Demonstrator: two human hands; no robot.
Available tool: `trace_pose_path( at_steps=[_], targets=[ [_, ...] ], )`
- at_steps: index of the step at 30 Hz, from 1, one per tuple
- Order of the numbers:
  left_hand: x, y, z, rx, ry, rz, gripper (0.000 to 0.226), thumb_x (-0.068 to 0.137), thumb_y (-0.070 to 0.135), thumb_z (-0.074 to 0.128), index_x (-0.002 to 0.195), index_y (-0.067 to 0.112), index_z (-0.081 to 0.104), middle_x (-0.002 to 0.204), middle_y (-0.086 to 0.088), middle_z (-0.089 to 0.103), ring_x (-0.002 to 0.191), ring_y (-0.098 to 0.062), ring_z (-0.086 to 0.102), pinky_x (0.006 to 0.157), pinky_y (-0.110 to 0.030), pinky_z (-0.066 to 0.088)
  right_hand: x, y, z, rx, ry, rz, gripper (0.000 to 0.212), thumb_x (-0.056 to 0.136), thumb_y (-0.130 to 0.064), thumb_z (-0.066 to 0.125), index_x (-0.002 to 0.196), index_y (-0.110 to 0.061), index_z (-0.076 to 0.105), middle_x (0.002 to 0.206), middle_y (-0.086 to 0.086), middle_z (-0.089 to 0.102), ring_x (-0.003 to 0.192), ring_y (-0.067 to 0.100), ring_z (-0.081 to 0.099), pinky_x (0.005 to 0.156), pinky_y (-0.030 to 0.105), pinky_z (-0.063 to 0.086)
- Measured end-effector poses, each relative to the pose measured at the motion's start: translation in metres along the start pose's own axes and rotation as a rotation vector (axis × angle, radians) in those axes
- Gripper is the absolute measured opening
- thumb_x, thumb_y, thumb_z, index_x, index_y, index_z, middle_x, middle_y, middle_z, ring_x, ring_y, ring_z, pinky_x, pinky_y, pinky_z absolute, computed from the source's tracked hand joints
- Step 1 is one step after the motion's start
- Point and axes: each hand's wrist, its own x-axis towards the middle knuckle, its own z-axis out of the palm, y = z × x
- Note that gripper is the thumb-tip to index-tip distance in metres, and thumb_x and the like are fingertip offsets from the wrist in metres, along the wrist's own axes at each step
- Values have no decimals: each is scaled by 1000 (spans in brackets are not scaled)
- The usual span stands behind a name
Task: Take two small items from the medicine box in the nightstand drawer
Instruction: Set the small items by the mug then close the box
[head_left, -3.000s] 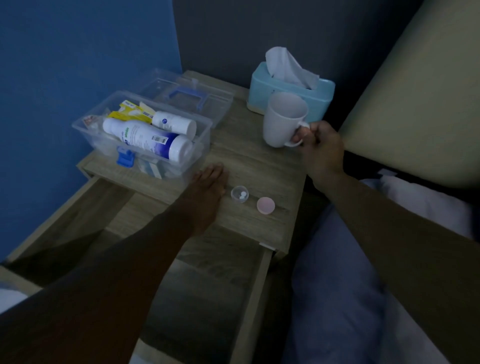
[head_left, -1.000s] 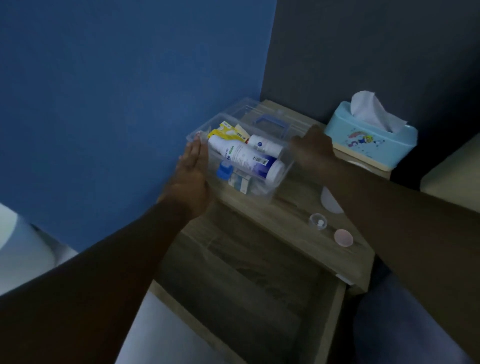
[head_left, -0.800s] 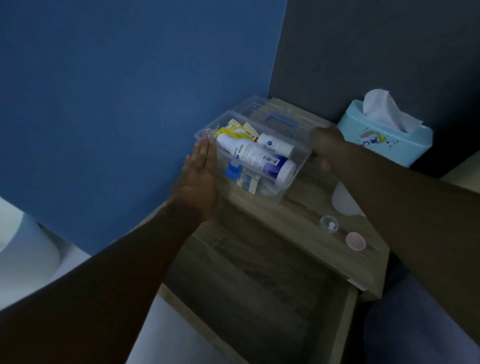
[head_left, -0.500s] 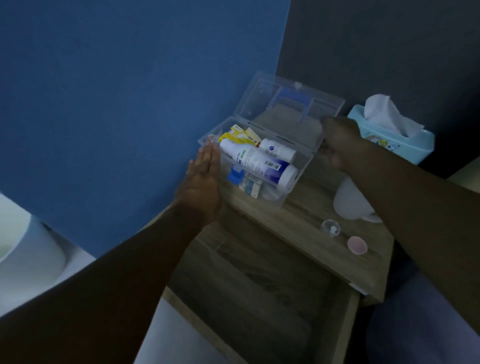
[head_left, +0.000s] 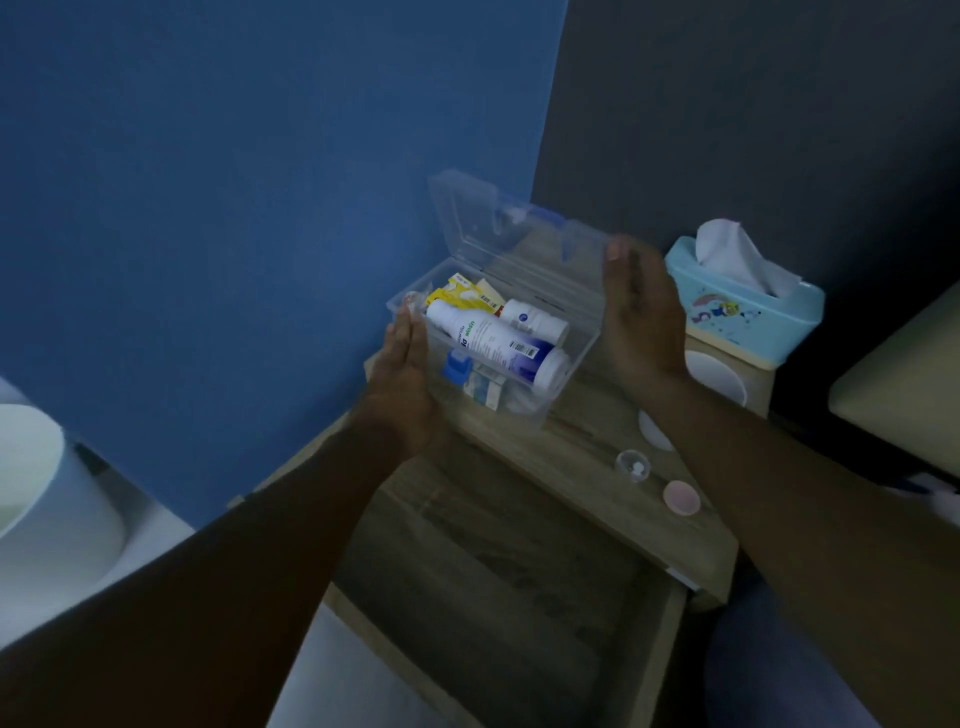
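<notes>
nearest the camera the nightstand drawer (head_left: 498, 587) stands pulled out and looks bare inside. just beyond it, on the wooden counter (head_left: 587, 467), sit a small clear cup (head_left: 633, 465) with what look like two white tablets in it and a pink cap (head_left: 681, 497) beside it, so the two small items seem to be out already. what is left, as i judge it, is closing up and putting the box away.

the medicine box (head_left: 566, 379) rests on the counter's far left corner, not in the drawer. the left hand (head_left: 402, 382) is flat, fingers pressed together, against the box's left end wall. the right hand (head_left: 641, 317) is open with fingers loosely together, against the right edge of the clear lid (head_left: 519, 234), which stands half raised on its hinge. inside lie a large white spray bottle (head_left: 493, 345), a smaller white bottle (head_left: 535, 319) and yellow packets (head_left: 462, 293).

further back stand a white mug (head_left: 719, 376), partly hidden, and a blue tissue box (head_left: 743, 306). the room is dim, with a blue wall on the left, a dark grey one behind.
</notes>
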Motion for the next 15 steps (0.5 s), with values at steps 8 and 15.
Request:
trace_pose_path(
  at_steps=[8, 15],
  targets=[
    [-12, 12, 20, -245, -55, -234, 73, 93, 2, 50, 154, 5, 10, 164, -13, 1, 151, -28, 10, 118, -31, 16, -52, 22, 2, -44, -188, -187, 44, 97, -38, 55, 135, -16, 47, 135, -4, 53, 110, -14, 47, 84, -5, 34],
    [-10, 20, 18, -471, 1, -338, 33, 97, 15, 47, 129, 14, 54, 107, -3, 64, 83, -10, 62, 68, -26, 51, -79, 28, 3, -238, -260, -370, 39, 101, -20, 52, 139, -11, 48, 149, 9, 44, 142, 18, 36, 114, 24, 31]
  ],
)
